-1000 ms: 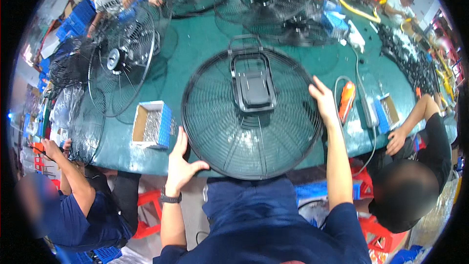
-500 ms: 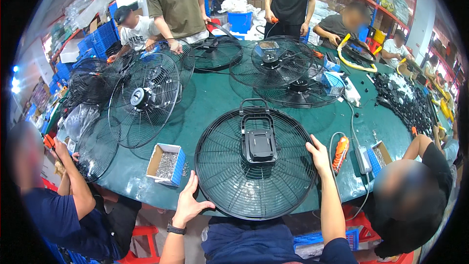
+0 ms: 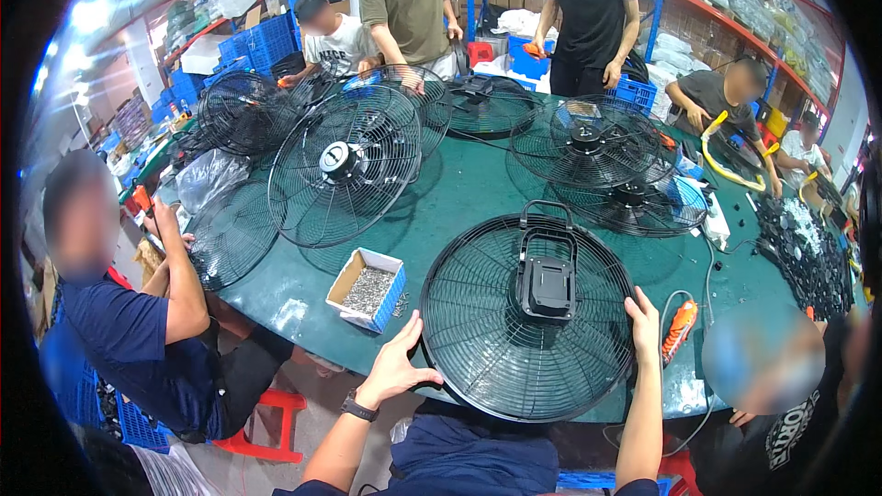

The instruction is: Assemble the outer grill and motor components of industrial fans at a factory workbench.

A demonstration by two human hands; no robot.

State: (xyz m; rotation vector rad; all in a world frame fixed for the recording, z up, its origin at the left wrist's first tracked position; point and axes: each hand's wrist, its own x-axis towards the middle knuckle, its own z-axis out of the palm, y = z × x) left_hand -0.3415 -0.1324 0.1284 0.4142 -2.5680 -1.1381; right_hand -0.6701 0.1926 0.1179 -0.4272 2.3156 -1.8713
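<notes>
A round black fan (image 3: pixel 542 363) in a wire guard lies at the table edge in front of me. Its back faces up, with a square black housing (image 3: pixel 547 289) and a loop handle (image 3: pixel 548 220) on the far side. My left hand (image 3: pixel 395 369) is against the left of the rim, thumb spread and fingertips at the wire edge. On the opposite side, my right hand (image 3: pixel 646 326) holds the rim, its fingers partly hidden behind the edge. The fan sits between both hands.
Left of the fan stands an open box of screws (image 3: pixel 367 289). An orange power screwdriver (image 3: pixel 680 331) with a cable lies to the right. More fans (image 3: pixel 344 165) stand across the green table (image 3: pixel 469 184). Co-workers surround it; one sits close on my left (image 3: pixel 138 312).
The view has turned left, so everything sits further right in it. Both hands stay at the fan's rim. The co-worker at right has bent lower.
</notes>
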